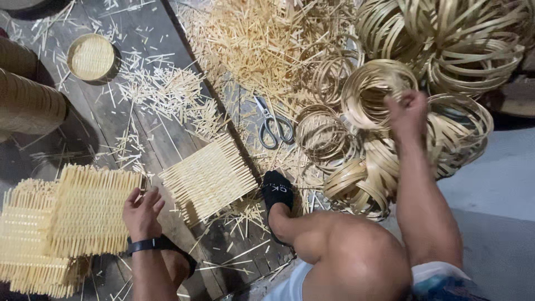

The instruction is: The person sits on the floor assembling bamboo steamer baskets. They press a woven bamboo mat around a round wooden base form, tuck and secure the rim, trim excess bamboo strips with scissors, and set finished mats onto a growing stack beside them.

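1. a person sits on a wooden plank floor [150,120] strewn with bamboo splinters, seen from above.
2. the left hand [142,214], fingers loosely spread, rests against the edge of a stack of woven mats [83,214] at the lower left.
3. the right hand [408,114] is closed in a fist around a bamboo ring [370,89] lifted from a pile of rings [446,44] at the upper right.
4. another woven mat [209,178] lies flat between the two hands, just beside a foot in a black sock [277,192].
5. scissors [270,125] lie on the floor near the rings.
6. a small round basket [91,57] sits well apart at the upper left.
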A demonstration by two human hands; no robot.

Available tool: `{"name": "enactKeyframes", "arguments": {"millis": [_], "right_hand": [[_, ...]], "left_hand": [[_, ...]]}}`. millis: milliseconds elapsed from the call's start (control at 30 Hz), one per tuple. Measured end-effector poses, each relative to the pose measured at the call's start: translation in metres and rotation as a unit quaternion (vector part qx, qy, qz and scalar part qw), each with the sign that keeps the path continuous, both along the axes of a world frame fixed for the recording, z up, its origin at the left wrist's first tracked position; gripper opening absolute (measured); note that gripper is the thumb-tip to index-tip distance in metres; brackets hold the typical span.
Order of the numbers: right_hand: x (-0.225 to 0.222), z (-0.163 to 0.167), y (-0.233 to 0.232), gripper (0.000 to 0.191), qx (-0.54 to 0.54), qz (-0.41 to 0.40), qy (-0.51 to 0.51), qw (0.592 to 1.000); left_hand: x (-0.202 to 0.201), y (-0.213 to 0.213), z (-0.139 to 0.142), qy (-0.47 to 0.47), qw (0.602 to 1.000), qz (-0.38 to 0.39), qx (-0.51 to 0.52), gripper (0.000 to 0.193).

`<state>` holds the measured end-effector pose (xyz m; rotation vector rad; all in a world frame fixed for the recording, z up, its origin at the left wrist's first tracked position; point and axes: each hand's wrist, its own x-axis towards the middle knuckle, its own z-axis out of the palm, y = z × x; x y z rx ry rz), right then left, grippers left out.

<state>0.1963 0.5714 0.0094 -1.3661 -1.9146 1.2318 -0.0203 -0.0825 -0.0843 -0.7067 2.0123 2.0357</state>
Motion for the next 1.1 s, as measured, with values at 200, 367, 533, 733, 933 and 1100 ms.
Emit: {"name": "enactKeyframes", "arguments": {"millis": [200, 367, 533, 733, 933, 1100], "right_hand": [[0.003, 0.053, -0.009, 0.035, 0.176, 0.108, 0.148, 0.967], [-0.024, 0.018, -0.072, 0.018, -0.001, 0.19, -0.213, 0.958], [-0.023, -0.014, -0.074, 0.024, 0.136, 0.291, -0.274, 0.907], [-0.009, -0.005, -0.054, 0.016, 0.292, 0.313, -0.182, 0.885], [-0.006, -0.007, -0.033, 0.016, 0.246, 0.311, -0.246, 0.884], [-0.009, -0.004, -0.039, 0.033, 0.087, 0.304, -0.39, 0.865]], "left_hand": [[0.008, 0.008, 0.016, 0.009, 1.0, 0.003, 0.019, 0.06], [0.015, 0.009, 0.018, -0.009, 1.0, 0.008, 0.022, 0.057], [0.013, -0.005, 0.024, -0.004, 0.999, 0.018, 0.039, 0.057], [0.012, -0.002, 0.028, 0.048, 0.997, 0.031, -0.054, 0.055], [0.015, 0.028, 0.039, 0.116, 0.992, -0.046, -0.018, 0.054], [0.022, 0.038, 0.052, 0.106, 0.992, -0.048, -0.039, 0.055]]}}
